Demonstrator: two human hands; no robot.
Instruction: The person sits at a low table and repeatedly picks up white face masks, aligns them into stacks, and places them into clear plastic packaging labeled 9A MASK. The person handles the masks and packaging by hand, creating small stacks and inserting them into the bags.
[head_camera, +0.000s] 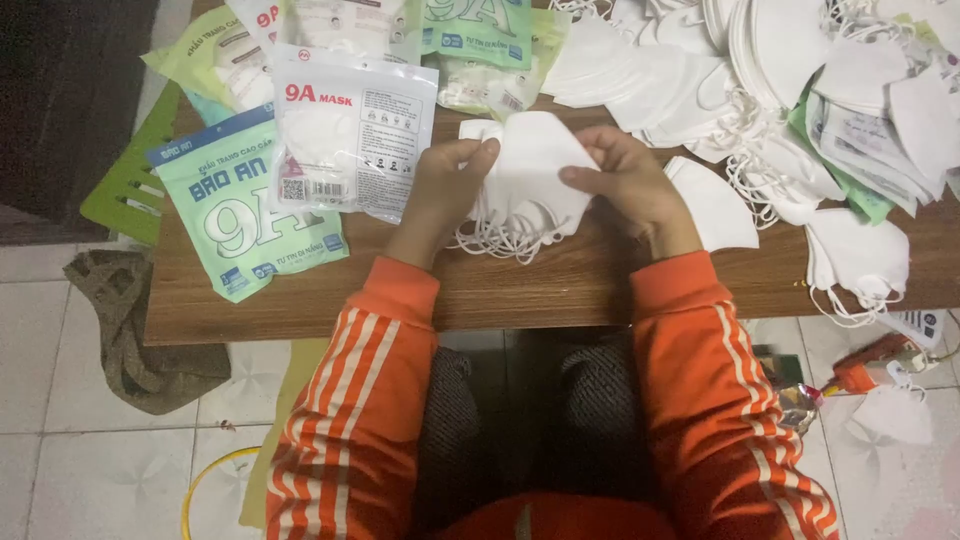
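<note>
Together, both hands' fingers pinch stacked white masks (528, 170) above wooden table (560, 285), tiled floor (60, 470).

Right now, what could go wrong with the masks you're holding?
The stack of white face masks is pinched between the left hand and right hand, with the elastic ear loops dangling loose below. Those loops might tangle or snag. The stack could also fan apart and slip. One loose mask already hangs over the wooden table edge and may drop to the tiled floor.
</note>
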